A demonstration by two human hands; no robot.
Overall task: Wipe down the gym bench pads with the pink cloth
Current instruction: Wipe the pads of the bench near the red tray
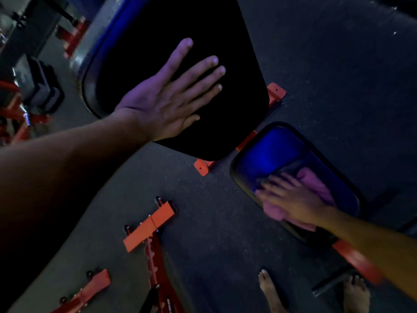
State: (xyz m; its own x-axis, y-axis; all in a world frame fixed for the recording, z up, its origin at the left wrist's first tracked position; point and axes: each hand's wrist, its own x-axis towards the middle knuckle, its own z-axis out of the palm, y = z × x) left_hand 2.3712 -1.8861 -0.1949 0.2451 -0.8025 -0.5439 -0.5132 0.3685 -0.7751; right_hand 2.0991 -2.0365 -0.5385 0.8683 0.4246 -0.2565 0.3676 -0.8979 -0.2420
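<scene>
Our left hand (171, 96) lies flat, fingers (203, 71) spread wide, on the big black back pad (180, 30), probably to steady the bench while we scrub. Right hand (291, 197) presses the pink cloth (316, 186) onto the smaller seat pad (270, 150), fingers straight and blurry, likely mid-wipe. Orange frame (149, 224) sits below.

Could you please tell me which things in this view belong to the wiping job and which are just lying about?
Part of the job:
- pink cloth, under the right hand
- small seat pad, being wiped
- large back pad, with the left hand flat on it

Just lying about:
- orange frame parts on the floor
- dark equipment, far left
</scene>
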